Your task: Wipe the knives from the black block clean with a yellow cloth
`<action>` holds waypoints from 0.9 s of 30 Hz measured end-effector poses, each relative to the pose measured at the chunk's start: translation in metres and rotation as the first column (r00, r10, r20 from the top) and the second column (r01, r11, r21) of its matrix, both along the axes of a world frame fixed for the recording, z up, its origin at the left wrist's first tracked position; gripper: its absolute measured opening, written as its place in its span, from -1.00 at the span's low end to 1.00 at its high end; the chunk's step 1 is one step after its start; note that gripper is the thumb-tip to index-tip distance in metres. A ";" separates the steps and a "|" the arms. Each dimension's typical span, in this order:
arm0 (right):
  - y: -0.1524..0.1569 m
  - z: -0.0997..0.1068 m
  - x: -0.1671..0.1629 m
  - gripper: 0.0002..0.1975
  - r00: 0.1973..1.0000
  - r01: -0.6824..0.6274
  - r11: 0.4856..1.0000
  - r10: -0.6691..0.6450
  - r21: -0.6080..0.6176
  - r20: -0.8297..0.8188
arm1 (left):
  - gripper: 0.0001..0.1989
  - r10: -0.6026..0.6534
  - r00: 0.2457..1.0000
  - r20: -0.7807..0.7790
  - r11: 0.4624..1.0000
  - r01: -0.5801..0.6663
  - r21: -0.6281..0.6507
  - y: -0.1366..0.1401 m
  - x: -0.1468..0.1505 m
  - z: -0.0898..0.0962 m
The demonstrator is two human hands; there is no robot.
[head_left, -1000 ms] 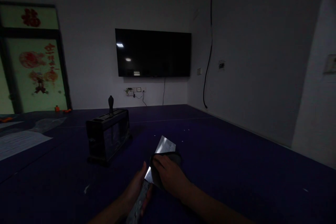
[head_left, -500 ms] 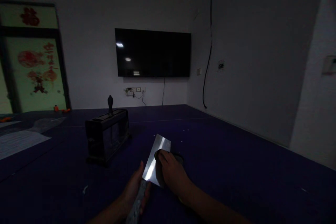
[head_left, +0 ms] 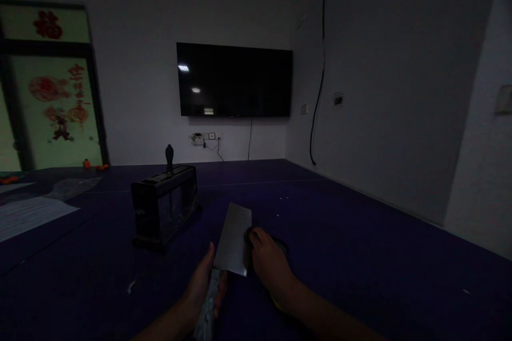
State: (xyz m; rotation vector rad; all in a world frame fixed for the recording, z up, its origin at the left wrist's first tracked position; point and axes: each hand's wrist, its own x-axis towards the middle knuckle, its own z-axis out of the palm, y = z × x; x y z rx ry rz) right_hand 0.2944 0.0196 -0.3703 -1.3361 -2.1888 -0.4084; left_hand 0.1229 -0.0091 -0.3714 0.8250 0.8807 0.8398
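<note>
A cleaver with a broad, flat metal blade is held up in front of me, tilted with its top leaning right. My left hand wraps round its worn, greyish handle, thumb pointing up along the side. Close against the blade's right edge is my right hand, its fingers pinched on a dark thing, mostly hidden behind the hand. Part of a dark curved rim shows past the knuckles, and a yellowish edge shows below the wrist. What kind of thing it is, I cannot tell.
A black frame-like device with an upright knob handle stands left on the dark purple surface. Papers and clear plastic lie far left, with small orange items behind. A television hangs on the far wall.
My right hand has slid right, from over the blade to its right edge, with the dark thing. The cleaver has shifted slightly left and turned, losing its bright glare.
</note>
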 end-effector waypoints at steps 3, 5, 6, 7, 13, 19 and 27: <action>0.001 -0.001 0.001 -0.58 1.000 0.008 1.000 -0.008 -0.016 -0.025 | -0.22 -0.019 1.000 -0.022 1.000 0.019 -0.018 0.002 0.000 -0.001; 0.001 -0.001 0.001 -0.58 0.999 0.010 1.000 -0.010 -0.019 -0.035 | -0.21 -0.022 0.999 -0.032 1.000 0.021 -0.020 0.002 0.001 0.000; 0.001 -0.001 0.001 -0.58 0.999 0.011 1.000 -0.012 -0.019 -0.040 | -0.21 -0.019 0.999 -0.040 1.000 0.018 -0.015 0.002 0.001 0.000; 0.001 0.000 0.000 -0.58 0.999 0.016 1.000 -0.016 -0.019 -0.043 | -0.21 -0.016 0.998 -0.052 1.000 0.016 -0.006 0.002 0.002 0.001; -0.001 0.001 -0.002 -0.55 0.999 0.008 1.000 -0.008 -0.005 -0.033 | -0.20 -0.059 0.984 -0.167 0.996 0.069 0.055 0.005 0.000 -0.008; -0.006 0.005 -0.004 -0.53 0.998 -0.049 0.997 0.050 0.052 -0.029 | -0.19 -0.109 0.967 -0.229 0.978 0.146 0.152 0.012 -0.002 -0.022; -0.007 0.006 -0.003 -0.53 0.992 -0.120 0.992 0.118 0.047 0.046 | -0.21 -0.084 0.972 -0.218 0.981 0.120 0.155 0.008 0.000 -0.017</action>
